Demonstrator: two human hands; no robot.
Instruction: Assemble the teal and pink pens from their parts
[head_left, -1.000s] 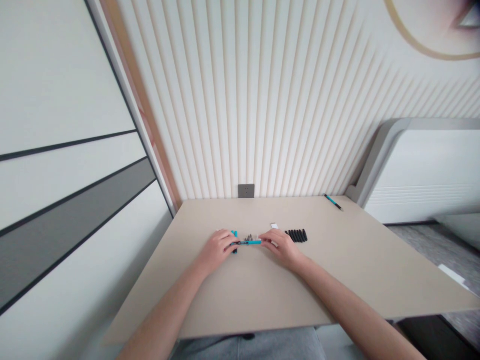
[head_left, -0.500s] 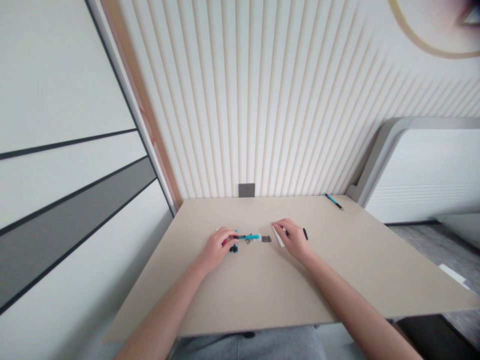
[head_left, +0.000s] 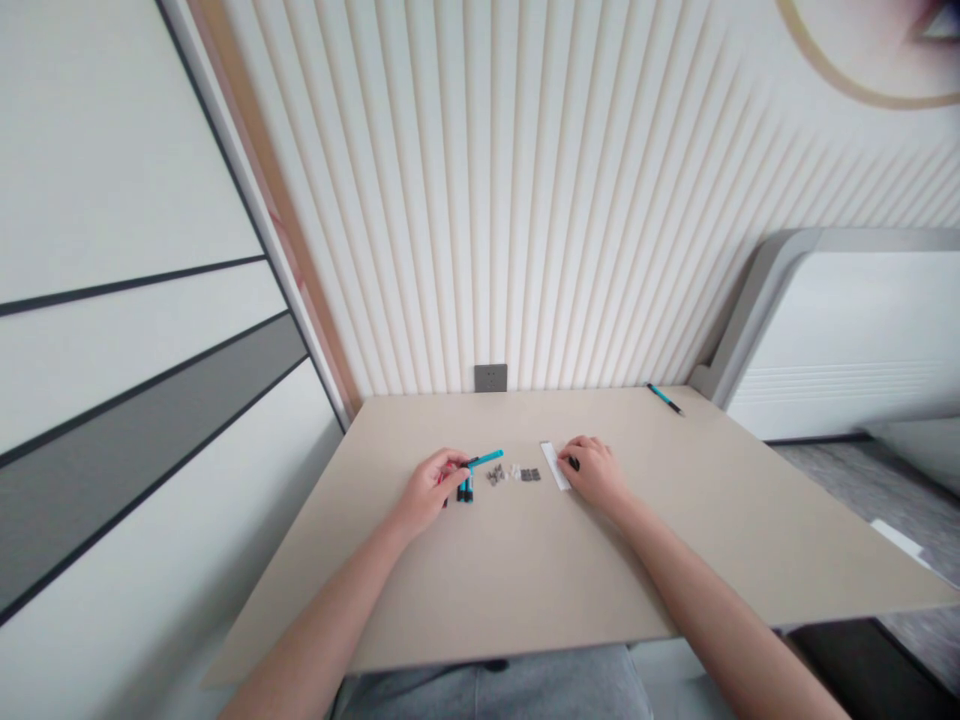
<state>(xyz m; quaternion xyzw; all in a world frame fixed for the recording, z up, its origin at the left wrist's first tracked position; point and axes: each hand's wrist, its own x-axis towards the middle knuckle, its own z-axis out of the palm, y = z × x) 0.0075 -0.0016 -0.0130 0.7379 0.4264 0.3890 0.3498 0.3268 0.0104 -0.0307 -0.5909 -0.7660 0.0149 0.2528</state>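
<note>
The barrel of the pen (head_left: 486,459) in my left hand (head_left: 430,490) is smooth, glossy teal plastic. The counter (head_left: 615,590) is smooth and matt. The paper strip (head_left: 554,465) beside my right hand (head_left: 596,472) is plain white, and my trousers (head_left: 487,690) are soft grey cloth. The small grey parts (head_left: 530,475) are too small to judge.

Our left hand (head_left: 431,490) is curled palm down, its fingers closed inward with the thumb on top. Our right hand (head_left: 596,472) is more relaxed, knuckles up and fingers bending gently forward. Our bare left forearm (head_left: 322,610) and right forearm (head_left: 712,595) angle inward from the bottom corners of the view, keeping our hands well apart.
</note>
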